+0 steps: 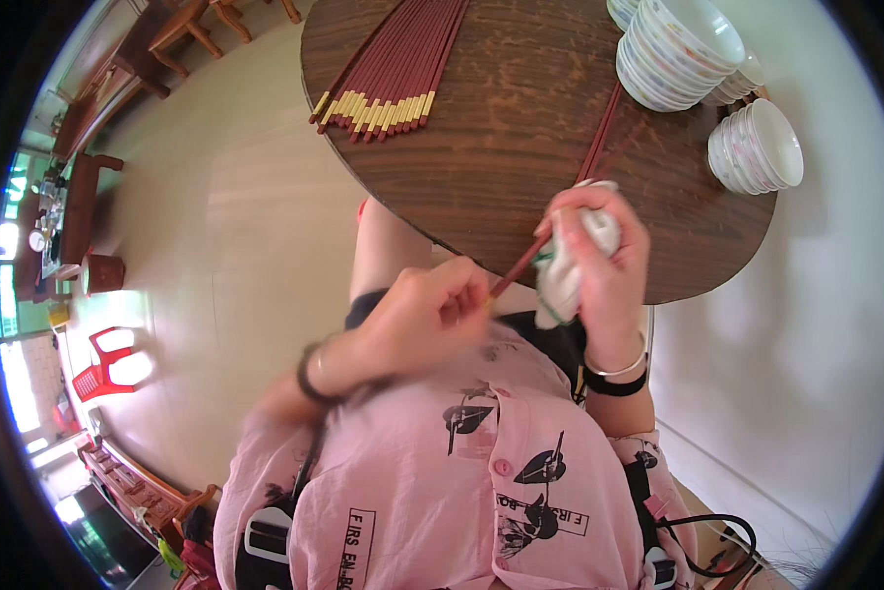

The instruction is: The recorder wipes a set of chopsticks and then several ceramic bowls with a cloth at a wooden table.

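Observation:
In my right hand (608, 258) is a bunched white cloth (563, 276) with green edging, wrapped against a dark red chopstick (519, 273). My left hand (442, 310), blurred, has its curled fingers at the chopstick's yellow end, near my body. Just beyond my right hand, a few red chopsticks (601, 144) lie on the round wood-grain table (515, 147). A wide row of red chopsticks with yellow bands (405, 66) lies at the table's far left part.
Stacked white bowls (667, 63) and a smaller stack of bowls (755, 147) stand at the table's right, beside a white wall (796, 295). Wooden stools (191, 33), a red plastic chair (106, 369) and a brown bin (104, 273) are on the floor at left.

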`<state>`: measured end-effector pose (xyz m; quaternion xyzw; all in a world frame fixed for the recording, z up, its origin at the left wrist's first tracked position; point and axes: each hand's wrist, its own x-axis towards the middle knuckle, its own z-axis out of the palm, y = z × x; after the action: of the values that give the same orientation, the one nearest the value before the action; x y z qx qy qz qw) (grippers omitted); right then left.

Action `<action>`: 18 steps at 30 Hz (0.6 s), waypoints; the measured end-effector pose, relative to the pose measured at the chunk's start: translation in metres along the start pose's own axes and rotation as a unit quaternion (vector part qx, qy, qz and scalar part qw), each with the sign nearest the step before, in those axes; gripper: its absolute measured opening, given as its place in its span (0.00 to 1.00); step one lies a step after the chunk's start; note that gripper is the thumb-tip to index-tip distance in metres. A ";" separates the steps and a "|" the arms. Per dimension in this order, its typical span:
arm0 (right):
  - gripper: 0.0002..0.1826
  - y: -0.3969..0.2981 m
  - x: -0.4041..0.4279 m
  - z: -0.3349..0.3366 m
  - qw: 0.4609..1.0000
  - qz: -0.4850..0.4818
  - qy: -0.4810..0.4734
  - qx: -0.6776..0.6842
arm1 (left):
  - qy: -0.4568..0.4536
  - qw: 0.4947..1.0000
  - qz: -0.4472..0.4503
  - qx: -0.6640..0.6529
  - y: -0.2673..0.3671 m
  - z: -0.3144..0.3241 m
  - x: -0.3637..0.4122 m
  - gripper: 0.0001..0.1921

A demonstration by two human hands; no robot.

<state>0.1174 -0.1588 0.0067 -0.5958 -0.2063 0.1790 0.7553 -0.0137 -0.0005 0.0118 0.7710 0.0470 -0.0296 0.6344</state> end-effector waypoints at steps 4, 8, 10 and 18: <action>0.04 -0.020 0.008 -0.017 0.996 -0.001 0.086 0.025 | -0.066 0.997 0.033 0.020 -0.007 -0.007 -0.010 0.06; 0.06 -0.018 0.007 -0.010 0.987 0.019 0.118 0.110 | -0.106 0.994 0.010 -0.029 -0.020 -0.009 -0.012 0.05; 0.05 -0.013 0.000 0.000 0.991 0.030 0.064 0.113 | -0.113 0.992 -0.010 -0.055 -0.020 -0.008 -0.010 0.04; 0.04 0.006 -0.026 0.032 0.994 0.032 -0.055 0.083 | -0.107 0.969 -0.005 -0.223 -0.027 0.004 0.000 0.10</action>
<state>0.0785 -0.1443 0.0045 -0.5261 -0.2130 0.2524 0.7837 -0.0171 0.0003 -0.0150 0.6025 -0.0118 -0.1043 0.7912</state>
